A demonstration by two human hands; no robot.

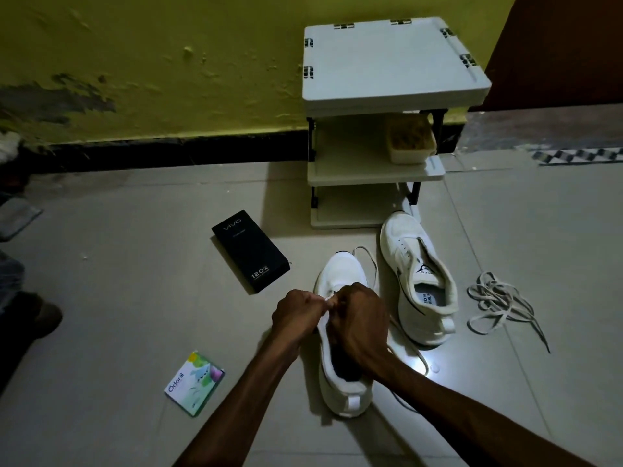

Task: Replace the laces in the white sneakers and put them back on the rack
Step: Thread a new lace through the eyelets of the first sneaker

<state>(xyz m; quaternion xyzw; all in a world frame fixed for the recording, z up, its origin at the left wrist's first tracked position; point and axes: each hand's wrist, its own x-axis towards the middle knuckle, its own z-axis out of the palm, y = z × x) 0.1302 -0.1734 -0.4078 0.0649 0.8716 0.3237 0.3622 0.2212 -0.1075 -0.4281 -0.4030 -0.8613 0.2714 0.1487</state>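
Two white sneakers stand on the tiled floor in front of the white rack [374, 170]. Over the near sneaker [340, 278] both my hands meet at the eyelets. My left hand [296, 313] pinches a white lace end, and my right hand [357, 318] curls over the tongue area, gripping the lace [369, 261], which loops out past the toe. The far sneaker [418, 281] sits to the right with no lace in it. A loose pile of old laces [499, 303] lies further right on the floor.
A black phone box [251, 251] lies left of the sneakers and a small Odonil packet [195, 382] sits nearer me. A plastic container [409, 139] stands on the rack's middle shelf. A yellow wall runs behind, and a person's foot [37, 315] shows at the left edge.
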